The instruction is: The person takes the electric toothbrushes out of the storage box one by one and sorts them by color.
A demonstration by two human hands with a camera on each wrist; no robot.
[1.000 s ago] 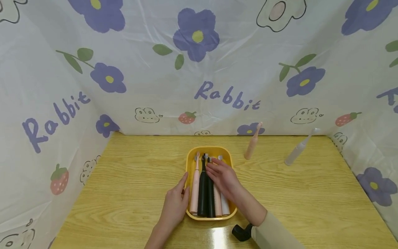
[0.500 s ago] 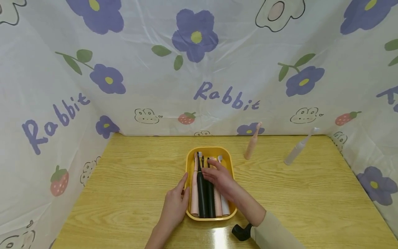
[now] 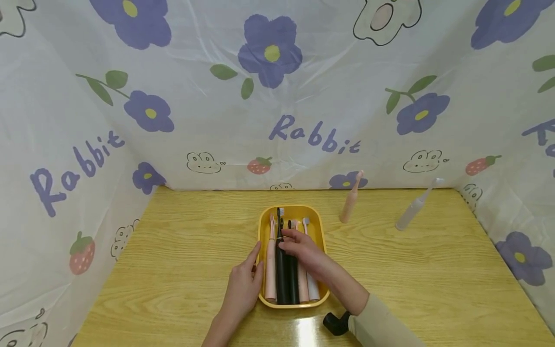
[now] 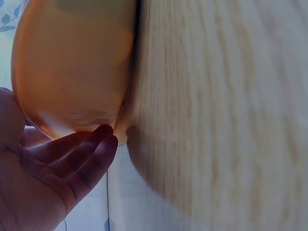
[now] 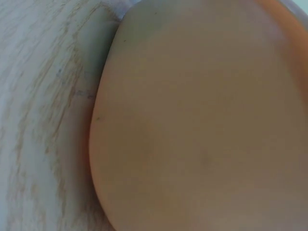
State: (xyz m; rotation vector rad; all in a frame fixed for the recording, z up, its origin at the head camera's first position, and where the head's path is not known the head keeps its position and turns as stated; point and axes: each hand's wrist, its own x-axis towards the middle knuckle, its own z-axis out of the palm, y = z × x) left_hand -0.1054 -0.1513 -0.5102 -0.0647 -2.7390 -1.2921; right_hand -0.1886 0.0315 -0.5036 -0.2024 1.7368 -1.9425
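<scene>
Nearest me, the left hand (image 3: 243, 289) rests straight-fingered against the yellow tray's (image 3: 319, 219) left wall, steadying it on the worktop (image 3: 173, 250). The right hand (image 3: 309, 253) lies across the toothbrushes in the tray, fingertips curled at the black toothbrush (image 3: 281, 260); a slow, straight lift would avoid disturbing its neighbours. Farther back stand a pink toothbrush (image 3: 350, 205) and a white one (image 3: 412, 209). The curtain (image 3: 217, 120) reads "Rabbit".
</scene>
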